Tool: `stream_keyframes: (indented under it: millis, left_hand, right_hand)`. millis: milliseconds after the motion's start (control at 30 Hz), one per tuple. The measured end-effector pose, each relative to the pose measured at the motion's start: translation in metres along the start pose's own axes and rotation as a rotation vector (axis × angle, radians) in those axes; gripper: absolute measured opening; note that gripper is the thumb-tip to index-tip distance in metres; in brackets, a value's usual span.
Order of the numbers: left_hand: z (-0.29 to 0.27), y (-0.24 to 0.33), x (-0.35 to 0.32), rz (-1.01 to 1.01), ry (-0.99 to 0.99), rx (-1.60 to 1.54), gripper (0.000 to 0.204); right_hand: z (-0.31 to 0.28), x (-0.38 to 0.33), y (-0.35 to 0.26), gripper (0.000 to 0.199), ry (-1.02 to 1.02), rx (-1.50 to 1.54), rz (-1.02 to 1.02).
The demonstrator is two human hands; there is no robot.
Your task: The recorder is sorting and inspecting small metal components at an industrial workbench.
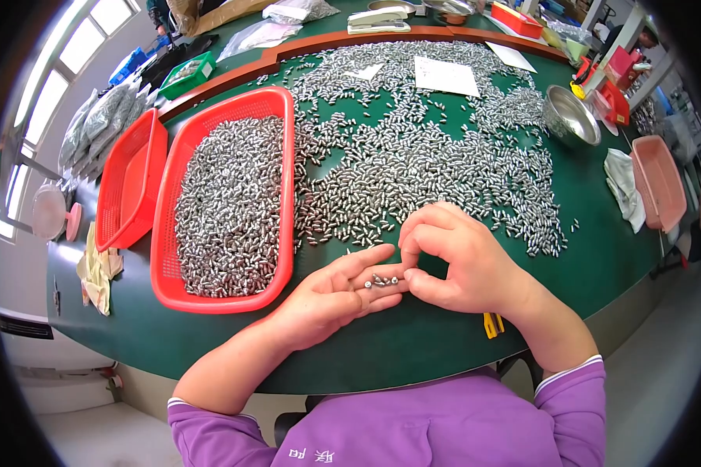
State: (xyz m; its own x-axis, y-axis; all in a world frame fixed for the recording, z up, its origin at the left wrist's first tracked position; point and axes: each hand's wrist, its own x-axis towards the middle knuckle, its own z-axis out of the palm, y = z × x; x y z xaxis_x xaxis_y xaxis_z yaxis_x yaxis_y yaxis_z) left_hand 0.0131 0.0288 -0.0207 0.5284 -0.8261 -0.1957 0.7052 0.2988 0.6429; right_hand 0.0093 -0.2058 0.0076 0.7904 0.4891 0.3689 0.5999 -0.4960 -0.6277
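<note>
My left hand (pixel 336 300) is palm up above the near part of the table, fingers stretched out. It holds several small silver metal parts (pixel 380 281) lying across its fingers. My right hand (pixel 461 257) is closed in a pinch at the left fingertips, thumb against forefinger; whatever it grips, if anything, is too small to make out. Just beyond both hands spreads a wide layer of the same bullet-shaped parts (pixel 436 167). To the left of my left hand stands a red plastic basket (pixel 287 194) filled with more of them.
An empty-looking red basket (pixel 135 191) sits at the far left by a yellowish cloth (pixel 97 268). A yellow cutter (pixel 492 325) lies near my right forearm. A metal bowl (pixel 572 117) and a pink basket (pixel 658 184) stand on the right. A wooden rail (pixel 350 40) edges the back.
</note>
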Motion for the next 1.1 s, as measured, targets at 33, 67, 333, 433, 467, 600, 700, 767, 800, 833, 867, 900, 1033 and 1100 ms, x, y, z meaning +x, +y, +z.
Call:
stream_keyframes:
  millis: [33,67,333,433,467,600,700,767,800,833,867,900,1033,1100]
  left_hand:
    - [0.002,0.002,0.000,-0.006,0.018,0.038,0.068]
    - [0.003,0.003,0.000,-0.012,0.037,0.077,0.066]
    - [0.004,0.003,0.000,-0.010,0.091,0.149,0.065]
    - [0.004,0.004,-0.001,-0.009,0.106,0.166,0.065]
    - [0.004,0.005,-0.001,-0.012,0.117,0.174,0.064]
    - [0.008,0.006,-0.002,-0.018,0.129,0.204,0.063]
    - [0.007,0.005,-0.001,0.010,0.102,0.222,0.062]
    - [0.006,0.004,-0.001,0.029,0.089,0.277,0.061]
    - [0.006,0.004,-0.001,0.030,0.089,0.278,0.061]
    - [0.007,0.004,-0.001,0.033,0.090,0.282,0.061]
    - [0.007,0.004,-0.001,0.036,0.091,0.286,0.061]
    - [0.007,0.003,-0.001,0.037,0.090,0.287,0.061]
    - [0.007,0.003,0.000,0.041,0.105,0.310,0.061]
    - [0.006,0.002,0.000,0.045,0.113,0.313,0.061]
  right_hand:
    - [0.000,0.000,0.000,0.013,0.001,-0.001,0.002]
    - [0.000,0.000,0.000,0.013,-0.029,0.023,0.018]
    - [0.010,-0.002,0.005,0.013,-0.005,0.125,0.034]
    - [0.011,-0.002,0.007,0.013,-0.041,0.241,0.117]
    - [0.011,-0.002,0.007,0.013,-0.047,0.291,0.164]
    - [0.010,-0.004,0.005,0.013,-0.069,0.459,0.282]
    - [0.007,-0.002,0.002,0.015,-0.102,0.591,0.438]
    - [0.008,-0.003,0.002,0.015,-0.107,0.603,0.449]
    - [0.008,-0.003,0.003,0.016,-0.114,0.616,0.460]
    - [0.008,-0.002,0.002,0.016,-0.114,0.616,0.459]
    - [0.008,-0.002,0.002,0.015,-0.113,0.616,0.456]
    - [0.008,-0.002,0.001,0.014,-0.112,0.616,0.454]
    - [0.011,-0.003,0.003,0.016,-0.078,0.552,0.370]
    - [0.012,-0.003,0.004,0.019,-0.060,0.450,0.261]
